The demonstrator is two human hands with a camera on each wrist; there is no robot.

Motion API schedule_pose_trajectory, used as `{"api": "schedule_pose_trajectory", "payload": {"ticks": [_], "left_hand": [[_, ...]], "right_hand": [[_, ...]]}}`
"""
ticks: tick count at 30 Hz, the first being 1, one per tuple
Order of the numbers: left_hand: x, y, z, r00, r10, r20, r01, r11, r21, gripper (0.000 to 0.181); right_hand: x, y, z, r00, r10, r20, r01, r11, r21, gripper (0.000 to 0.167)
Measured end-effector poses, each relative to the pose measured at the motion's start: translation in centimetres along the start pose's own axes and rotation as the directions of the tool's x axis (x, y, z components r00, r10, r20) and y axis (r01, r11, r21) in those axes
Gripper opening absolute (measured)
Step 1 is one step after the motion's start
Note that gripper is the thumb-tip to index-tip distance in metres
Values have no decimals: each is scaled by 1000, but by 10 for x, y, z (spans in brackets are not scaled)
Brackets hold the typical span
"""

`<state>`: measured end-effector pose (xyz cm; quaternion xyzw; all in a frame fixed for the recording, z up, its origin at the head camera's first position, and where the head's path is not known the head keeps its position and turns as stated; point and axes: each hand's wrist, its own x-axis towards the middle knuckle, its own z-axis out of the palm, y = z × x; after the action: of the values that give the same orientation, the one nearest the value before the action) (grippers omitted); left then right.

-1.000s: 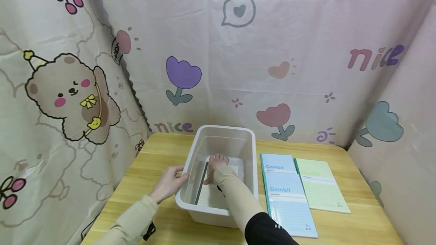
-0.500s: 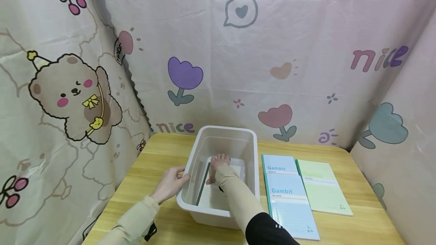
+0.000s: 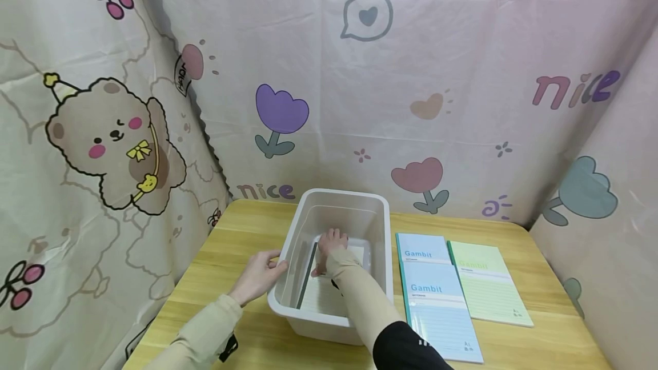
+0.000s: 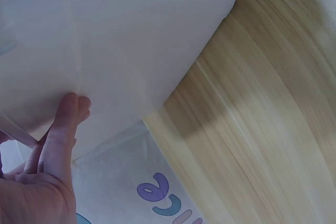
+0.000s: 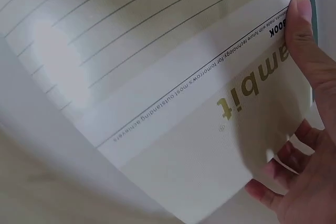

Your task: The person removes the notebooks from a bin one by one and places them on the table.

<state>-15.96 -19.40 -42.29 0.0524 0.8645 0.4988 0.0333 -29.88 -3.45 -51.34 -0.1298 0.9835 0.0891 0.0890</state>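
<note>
A light plastic storage bin (image 3: 296, 320) stands on the table. My left hand (image 3: 257, 274) grips its left rim, the rim passing between thumb and fingers; in the left wrist view the fingers (image 4: 65, 114) lie along the bin's wall. Inside the bin, a pale lined notebook (image 3: 321, 300) with a dark spine lies flat. My right hand (image 3: 331, 247) reaches in and holds this notebook near its far end. In the right wrist view the thumb (image 5: 302, 24) presses on the cover beside the spine, with the other fingers curled at the top edge.
Right of the bin lie two blue notebooks (image 3: 437, 324), one overlapping the other, and a green notebook (image 3: 496, 290) beside them. The wooden table (image 3: 247, 218) ends at a printed curtain (image 3: 334, 101) behind and along both sides.
The view has shifted slightly. Both hands keep nearly the same places, the left at the bin's rim and the right on the notebook inside.
</note>
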Motion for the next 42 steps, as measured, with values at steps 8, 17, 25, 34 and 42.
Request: {"api": "schedule_pose_trajectory", "payload": {"ticks": [8, 17, 25, 34, 42], "left_hand": [[2, 1, 0, 1000, 4, 17, -4, 1000, -9, 41], [2, 2, 2, 1000, -25, 10, 26, 1000, -16, 43], [3, 4, 2, 999, -27, 33, 28, 999, -24, 45], [3, 3, 0, 1000, -10, 28, 11, 1000, -18, 44], [1, 2, 0, 1000, -23, 1, 23, 1000, 2, 44]], "right_hand": [[2, 2, -5, 1000, -22, 17, 20, 995, 97, 94], [7, 7, -1, 997, -56, 49, 45, 978, 202, 88], [10, 18, -9, 998, -39, -57, 49, 979, 200, 86], [-2, 29, -50, 966, -94, -241, 131, 981, 142, 76], [-15, 35, -74, 916, -186, -354, 220, 974, 57, 73]]}}
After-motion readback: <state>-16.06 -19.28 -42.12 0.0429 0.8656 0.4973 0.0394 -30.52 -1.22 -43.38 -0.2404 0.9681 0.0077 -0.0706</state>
